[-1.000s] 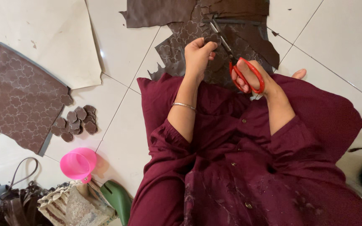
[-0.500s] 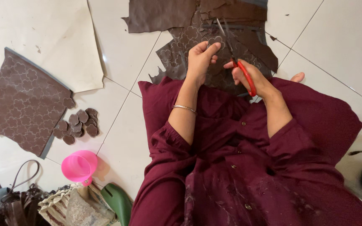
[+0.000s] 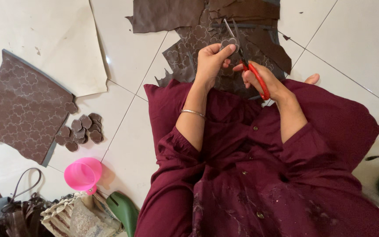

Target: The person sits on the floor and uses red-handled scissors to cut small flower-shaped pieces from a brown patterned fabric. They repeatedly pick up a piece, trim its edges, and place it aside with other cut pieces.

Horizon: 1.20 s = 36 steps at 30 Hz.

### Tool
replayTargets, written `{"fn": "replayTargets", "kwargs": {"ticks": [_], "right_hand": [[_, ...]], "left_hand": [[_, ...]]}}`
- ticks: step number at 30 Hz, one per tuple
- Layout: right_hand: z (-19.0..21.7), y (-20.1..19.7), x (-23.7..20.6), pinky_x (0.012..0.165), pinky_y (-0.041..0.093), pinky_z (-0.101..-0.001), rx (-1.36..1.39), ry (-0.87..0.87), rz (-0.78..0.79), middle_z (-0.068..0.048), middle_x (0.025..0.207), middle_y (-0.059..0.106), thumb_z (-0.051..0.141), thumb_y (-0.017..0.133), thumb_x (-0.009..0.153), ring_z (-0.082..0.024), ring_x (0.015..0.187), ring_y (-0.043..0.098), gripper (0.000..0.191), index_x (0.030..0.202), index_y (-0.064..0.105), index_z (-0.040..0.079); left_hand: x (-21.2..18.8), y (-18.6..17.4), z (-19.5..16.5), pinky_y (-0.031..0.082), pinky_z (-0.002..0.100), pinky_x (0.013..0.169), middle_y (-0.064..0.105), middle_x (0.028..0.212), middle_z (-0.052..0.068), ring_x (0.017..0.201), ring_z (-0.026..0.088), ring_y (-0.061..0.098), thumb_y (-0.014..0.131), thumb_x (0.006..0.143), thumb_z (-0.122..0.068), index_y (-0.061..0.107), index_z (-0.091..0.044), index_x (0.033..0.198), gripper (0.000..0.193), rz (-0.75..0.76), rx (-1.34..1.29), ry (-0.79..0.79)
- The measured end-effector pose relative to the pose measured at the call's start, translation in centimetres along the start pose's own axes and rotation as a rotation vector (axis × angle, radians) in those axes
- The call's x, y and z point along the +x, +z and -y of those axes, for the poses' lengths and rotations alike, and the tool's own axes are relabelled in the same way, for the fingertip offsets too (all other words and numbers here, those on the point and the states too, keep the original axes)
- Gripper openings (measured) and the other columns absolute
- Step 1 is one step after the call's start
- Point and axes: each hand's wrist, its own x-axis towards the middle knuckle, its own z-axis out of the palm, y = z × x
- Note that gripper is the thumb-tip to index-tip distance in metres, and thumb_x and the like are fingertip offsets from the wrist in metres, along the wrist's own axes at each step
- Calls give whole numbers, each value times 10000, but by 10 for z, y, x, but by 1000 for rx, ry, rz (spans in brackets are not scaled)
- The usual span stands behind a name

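Ahead of the fingertips [image 3: 230, 47], the dark brown leather sheet with stamped flower outlines [image 3: 185, 52] and plain brown offcuts [image 3: 167, 15] cover the floor. Left of the fingers, bare white tiles [image 3: 132, 66] lie open up to the cream card sheet [image 3: 36, 39]. Further left and nearer, a pile of cut brown flower pieces [image 3: 80, 131] and a pink plastic cup [image 3: 83, 174] take up floor. Right of the fingers, the tiles are open.

The left hand [image 3: 210, 59] pinches a small flower-shaped brown piece [image 3: 229, 42] while the right hand [image 3: 259, 79] works red-handled scissors [image 3: 247, 61] against it. A pile of cut pieces [image 3: 80, 131] lies on the floor [image 3: 128, 57] at left, near a pink cup [image 3: 83, 174].
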Motion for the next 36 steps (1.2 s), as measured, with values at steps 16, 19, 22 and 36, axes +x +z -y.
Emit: {"fn": "replayTargets", "kwargs": {"ticks": [16,19,22,36], "right_hand": [[-12,-5,3,579,456,-273,105,94,12,13,727,497,857,441,856,-110,603,505,932,1106,641,-19],[-10,-5,2,578,463,-269,83,150,2,8,708,493,844,425,892,-107,582,499,894,1066,626,-9],[-9,-4,0,567,458,-275,126,152,-6,6,712,500,808,433,910,-107,577,492,842,1033,618,-4],[-3,12,-3,543,475,-284,79,77,-113,4,665,497,783,450,936,-97,538,490,777,917,582,18]], "left_hand": [[0,-2,-2,441,209,512,620,632,-16,542,53,539,787,897,-204,712,-48,789,204,14,116,36],[2,-3,0,446,215,514,620,639,-19,545,55,542,794,897,-201,705,-47,781,212,13,108,53],[2,-2,3,440,214,516,620,645,-22,549,52,537,793,898,-207,702,-52,781,214,15,113,63],[1,3,13,427,216,488,546,640,-49,554,38,528,802,894,-221,538,-115,687,353,-47,107,128]]}}
